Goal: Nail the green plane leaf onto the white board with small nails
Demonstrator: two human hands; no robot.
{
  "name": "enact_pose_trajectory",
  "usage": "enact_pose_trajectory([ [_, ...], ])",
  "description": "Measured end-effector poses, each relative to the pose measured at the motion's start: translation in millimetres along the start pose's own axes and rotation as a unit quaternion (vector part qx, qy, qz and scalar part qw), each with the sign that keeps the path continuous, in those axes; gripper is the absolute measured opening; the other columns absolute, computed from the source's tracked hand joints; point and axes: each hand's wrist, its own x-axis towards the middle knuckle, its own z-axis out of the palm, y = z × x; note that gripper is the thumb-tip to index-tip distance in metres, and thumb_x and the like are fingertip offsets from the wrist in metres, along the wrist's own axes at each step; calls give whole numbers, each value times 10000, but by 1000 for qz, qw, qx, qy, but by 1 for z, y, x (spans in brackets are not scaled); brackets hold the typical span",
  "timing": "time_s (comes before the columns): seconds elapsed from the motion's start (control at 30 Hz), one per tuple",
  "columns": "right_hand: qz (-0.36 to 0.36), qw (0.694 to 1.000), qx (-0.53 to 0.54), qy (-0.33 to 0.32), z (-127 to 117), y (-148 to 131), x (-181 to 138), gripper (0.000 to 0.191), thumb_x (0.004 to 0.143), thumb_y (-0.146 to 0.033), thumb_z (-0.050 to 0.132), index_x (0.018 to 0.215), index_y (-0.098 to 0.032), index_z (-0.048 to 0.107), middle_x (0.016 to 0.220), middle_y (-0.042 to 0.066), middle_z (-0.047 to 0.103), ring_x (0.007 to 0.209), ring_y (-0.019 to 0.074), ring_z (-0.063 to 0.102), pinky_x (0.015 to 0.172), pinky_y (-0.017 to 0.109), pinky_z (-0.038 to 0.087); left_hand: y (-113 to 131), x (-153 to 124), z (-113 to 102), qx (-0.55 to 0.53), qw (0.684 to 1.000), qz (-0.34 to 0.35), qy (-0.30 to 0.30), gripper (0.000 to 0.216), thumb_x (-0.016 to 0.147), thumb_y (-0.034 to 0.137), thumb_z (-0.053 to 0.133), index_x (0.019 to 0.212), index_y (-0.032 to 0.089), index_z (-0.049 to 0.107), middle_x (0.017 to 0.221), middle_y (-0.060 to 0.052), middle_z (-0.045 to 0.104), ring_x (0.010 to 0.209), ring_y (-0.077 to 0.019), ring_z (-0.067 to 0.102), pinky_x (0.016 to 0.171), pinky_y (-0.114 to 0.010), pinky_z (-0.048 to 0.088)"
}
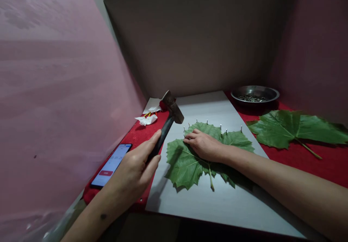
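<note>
My left hand is wrapped round the dark handle of a hammer, its metal head raised at the left of a large green leaf. That leaf lies on a white board with its stem toward me. Several nails stand upright along the leaf's far edge. My right hand rests over the leaf's upper part. Its fingertips are pinched at the left notch of the leaf around a small nail, mostly hidden by the fingers.
A metal bowl of nails stands at the back right on a red cloth. Another green leaf lies at the right. To the left are a phone and crumpled white paper. Pink sheeting and a wall enclose the table.
</note>
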Motion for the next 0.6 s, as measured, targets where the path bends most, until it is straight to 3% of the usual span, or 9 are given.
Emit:
enact_pose_trajectory([
  [0.2,2,1000,-3,-2,1,1,0,283,867,-99,439,1057,-134,646,1020,103,627,901,216,459,779,332,438,-7,0,11,32,995,-13,-95,510,859,246,399,1353,121,416,1187,-123,611,1087,-238,581,903,-367,485],
  [0.37,2,1000,2,4,1,1,0,269,863,-99,450,1035,-146,651,1030,95,624,912,212,454,781,328,435,4,0,-3,12,1000,18,-1,492,876,268,426,1354,150,418,1176,-96,615,1072,-215,586,888,-310,488],
  [0.43,2,1000,5,3,1,1,0,272,867,-100,443,1036,-144,652,1030,96,625,913,213,454,780,329,436,5,-2,1,19,1000,11,6,509,879,264,413,1368,127,396,1169,-116,613,1085,-230,577,887,-325,488],
  [0.6,0,1000,-1,2,0,0,0,279,873,-104,436,1042,-130,656,1010,110,631,888,215,461,770,341,443,-5,-1,15,24,994,-26,-107,522,856,252,390,1358,110,408,1154,-132,623,1032,-244,603,866,-369,499],
])
